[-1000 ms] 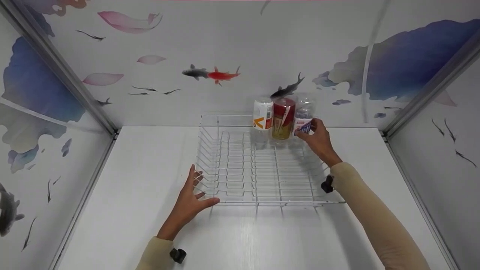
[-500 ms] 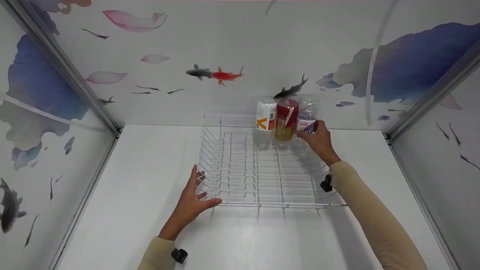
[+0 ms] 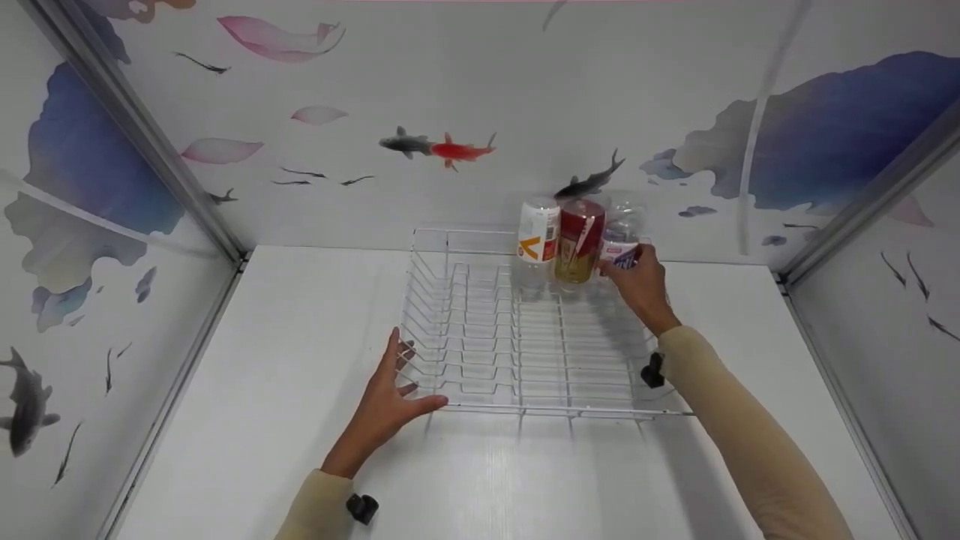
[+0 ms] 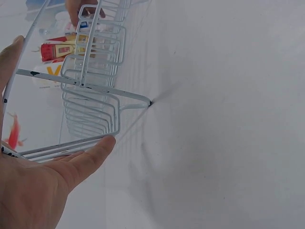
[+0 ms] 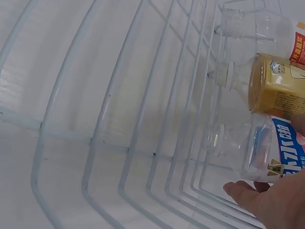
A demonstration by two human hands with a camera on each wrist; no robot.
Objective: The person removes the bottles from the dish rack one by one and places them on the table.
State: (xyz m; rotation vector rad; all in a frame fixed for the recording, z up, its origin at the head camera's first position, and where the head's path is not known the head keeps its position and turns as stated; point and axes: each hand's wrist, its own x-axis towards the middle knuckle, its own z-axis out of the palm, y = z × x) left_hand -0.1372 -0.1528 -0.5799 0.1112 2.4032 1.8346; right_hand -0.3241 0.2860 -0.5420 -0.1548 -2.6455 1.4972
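Observation:
In the head view, a white wire dish rack [image 3: 555,410] sits on the table. Three plastic bottles stand upside down in its back right part, necks towards the wires: one with a white and orange label [image 3: 538,234], one in red and gold [image 3: 579,241], and a clear bottle with a blue and white label [image 3: 619,253]. My right hand [image 3: 643,289] grips that clear bottle between thumb and fingers. Its neck [image 5: 216,139] shows close to the rack wires. With spread, fairly straight fingers, my left hand [image 3: 386,401] touches the rack's front left corner.
A white tabletop [image 3: 315,300] surrounds the rack. Behind it rises a white wall [image 3: 450,202] painted with fish and petals, close to the bottles. Side panels with metal edge strips [image 3: 161,397] bound the table left and right.
The whole head view shifts slightly to the right. My right hand stays on the clear bottle and my left hand stays at the rack corner; the bottles keep their places.

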